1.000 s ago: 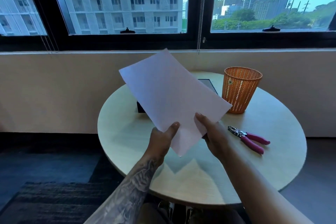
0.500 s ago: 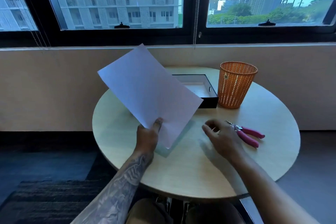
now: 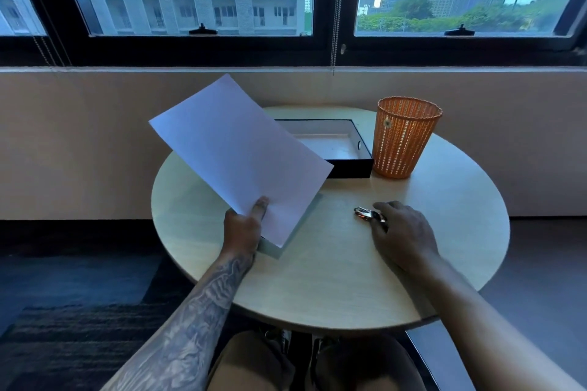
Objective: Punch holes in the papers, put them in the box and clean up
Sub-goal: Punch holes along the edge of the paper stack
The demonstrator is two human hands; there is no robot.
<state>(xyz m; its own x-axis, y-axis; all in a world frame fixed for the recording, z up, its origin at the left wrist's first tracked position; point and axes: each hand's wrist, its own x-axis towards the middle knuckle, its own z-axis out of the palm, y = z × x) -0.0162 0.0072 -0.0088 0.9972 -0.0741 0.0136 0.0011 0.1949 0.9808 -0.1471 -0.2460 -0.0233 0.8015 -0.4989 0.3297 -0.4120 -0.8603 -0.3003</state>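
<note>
On the round pale table (image 3: pixel 317 279) under the window, the right hand (image 3: pixel 403 232) lies palm down over the hole punch (image 3: pixel 368 215), fingers curled on it. The left hand (image 3: pixel 243 228) pinches a white paper (image 3: pixel 238 155), raised and tilted. Beyond stand an open black box (image 3: pixel 349 165) and an orange basket (image 3: pixel 403 140), close together.

Your right hand (image 3: pixel 403 232) covers the hole punch (image 3: pixel 368 215), leaving only its metal head showing, so you cannot tell whether your fingers (image 3: pixel 386 208) grip the handles. The paper (image 3: pixel 238 159) hides the box's (image 3: pixel 352 168) left part. Both forearms run off the bottom edge.
</note>
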